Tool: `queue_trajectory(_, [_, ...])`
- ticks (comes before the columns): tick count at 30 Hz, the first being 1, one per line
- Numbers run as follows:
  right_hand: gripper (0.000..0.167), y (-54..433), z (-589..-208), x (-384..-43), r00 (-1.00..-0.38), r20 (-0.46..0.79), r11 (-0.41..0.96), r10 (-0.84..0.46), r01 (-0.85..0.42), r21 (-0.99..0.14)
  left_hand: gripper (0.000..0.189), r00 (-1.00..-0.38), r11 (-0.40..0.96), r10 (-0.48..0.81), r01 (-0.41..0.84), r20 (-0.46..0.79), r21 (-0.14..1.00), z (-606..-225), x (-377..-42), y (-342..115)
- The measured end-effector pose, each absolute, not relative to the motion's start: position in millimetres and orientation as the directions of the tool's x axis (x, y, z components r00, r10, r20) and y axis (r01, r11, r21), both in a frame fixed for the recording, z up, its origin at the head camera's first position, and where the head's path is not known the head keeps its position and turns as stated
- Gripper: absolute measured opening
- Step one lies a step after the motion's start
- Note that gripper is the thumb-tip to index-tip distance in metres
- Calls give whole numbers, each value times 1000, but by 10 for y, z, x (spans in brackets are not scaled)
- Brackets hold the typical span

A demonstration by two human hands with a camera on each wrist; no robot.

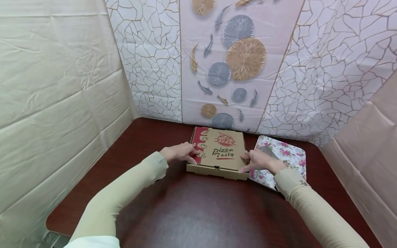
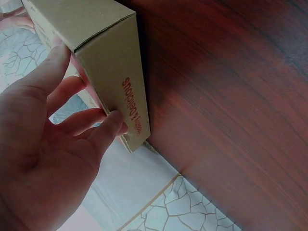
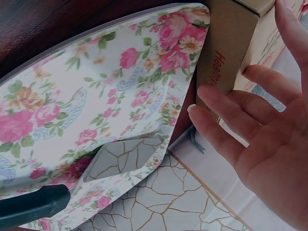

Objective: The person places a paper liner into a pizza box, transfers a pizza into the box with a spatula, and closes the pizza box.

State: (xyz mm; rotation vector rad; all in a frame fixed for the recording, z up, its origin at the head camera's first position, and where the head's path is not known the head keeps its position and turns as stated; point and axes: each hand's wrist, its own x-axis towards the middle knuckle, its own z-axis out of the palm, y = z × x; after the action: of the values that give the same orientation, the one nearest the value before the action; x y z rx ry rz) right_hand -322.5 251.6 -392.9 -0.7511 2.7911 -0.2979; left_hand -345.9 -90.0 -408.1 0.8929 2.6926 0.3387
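A closed cardboard pizza box (image 1: 225, 144) with a red strip and "Pizza Tasty" on its lid lies at the back of the table. My left hand (image 1: 183, 152) touches the lid's left edge. In the left wrist view its thumb is at the front corner and its fingers (image 2: 72, 90) lie loosely along the edge. Across the box, my right hand (image 1: 258, 161) is at the right edge, thumb near the front corner. The right wrist view has its fingers (image 3: 231, 103) spread and slightly bent beside the box's side wall (image 3: 224, 48).
Right of the box lies a floral tray (image 1: 288, 155), close against it. A pie server with a shiny blade (image 3: 125, 156) and dark handle (image 3: 36, 206) rests on the tray. Patterned cloth (image 1: 155, 62) hangs behind the dark wooden table (image 1: 198, 210), with pale cloth walls at both sides.
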Motion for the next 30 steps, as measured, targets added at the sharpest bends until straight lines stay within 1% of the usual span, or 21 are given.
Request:
queue_trajectory(5, [84, 2515, -3937, -3196, -831, -201, 848, -518, -468, -250, 62, -758, 772, 618, 537, -208, 340, -4081, -3439, -879])
queue_trajectory(8, [85, 2518, -3932, -3192, -826, -214, 847, -522, -472, -244, 61, -749, 765, 630, 553, -206, 329, -4082, -3441, -871])
queue_trajectory(13, [84, 2502, -3884, -3212, -817, -229, 846, -529, -488, -214, 63, -760, 776, 617, 544, -204, 320, -4025, -3459, -858])
queue_trajectory(14, [81, 2487, -3868, -3214, -817, -232, 848, -528, -489, -206, 63, -765, 781, 611, 541, -203, 313, -4007, -3465, -849])
queue_trajectory(16, [66, 2443, -3826, -3207, -820, -254, 857, -513, -471, -211, 50, -769, 786, 605, 534, -206, 311, -3983, -3492, -819])
queue_trajectory(18, [50, 2387, -3780, -3194, -825, -274, 867, -495, -450, -213, 41, -774, 791, 597, 524, -211, 315, -3946, -3514, -769])
queue_trajectory(20, [41, 2325, -3744, -3183, -829, -292, 876, -477, -425, -227, 36, -770, 793, 599, 530, -220, 302, -3907, -3542, -710])
queue_trajectory(22, [43, 2273, -3715, -3191, -835, -282, 877, -473, -417, -238, 39, -768, 795, 599, 536, -227, 284, -3853, -3561, -648])
queue_trajectory(25, [58, 2190, -3681, -3233, -856, -213, 872, -470, -413, -264, 51, -788, 809, 580, 526, -209, 262, -3753, -3584, -572])
queue_trajectory(28, [74, 2101, -3608, -3291, -887, -81, 865, -455, -418, -278, 62, -836, 843, 523, 478, -167, 246, -3636, -3627, -509])
queue_trajectory(30, [77, 2056, -3537, -3343, -897, 16, 859, -443, -429, -280, 67, -869, 865, 479, 441, -127, 240, -3551, -3657, -474])
